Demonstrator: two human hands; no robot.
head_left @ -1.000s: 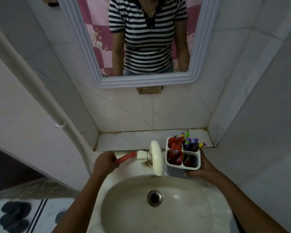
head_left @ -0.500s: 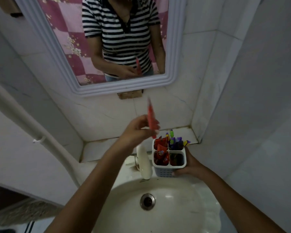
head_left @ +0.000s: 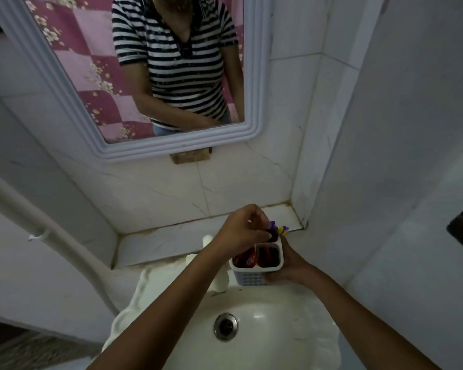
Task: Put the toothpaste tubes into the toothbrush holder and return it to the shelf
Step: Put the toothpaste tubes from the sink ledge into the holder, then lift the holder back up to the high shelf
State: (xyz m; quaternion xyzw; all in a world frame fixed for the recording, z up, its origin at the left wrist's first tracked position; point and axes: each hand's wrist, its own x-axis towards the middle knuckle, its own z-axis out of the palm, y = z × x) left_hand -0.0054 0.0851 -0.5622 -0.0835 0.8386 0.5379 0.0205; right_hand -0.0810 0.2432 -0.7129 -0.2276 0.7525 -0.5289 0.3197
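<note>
My right hand [head_left: 292,265] grips the white slotted plastic toothbrush holder [head_left: 255,263] holding red toothpaste tubes [head_left: 247,259], while my left hand [head_left: 242,231] hovers above it, fingers curled, grip unclear.

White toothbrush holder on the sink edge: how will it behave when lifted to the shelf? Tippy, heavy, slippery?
Probably light: the toothbrush holder looks like thin perforated plastic, and the right hand alone steadies it. Possibly top-heavy, since toothbrushes stick up above the rim while the left hand works over them. Likely rigid enough to grip by its walls.
</note>
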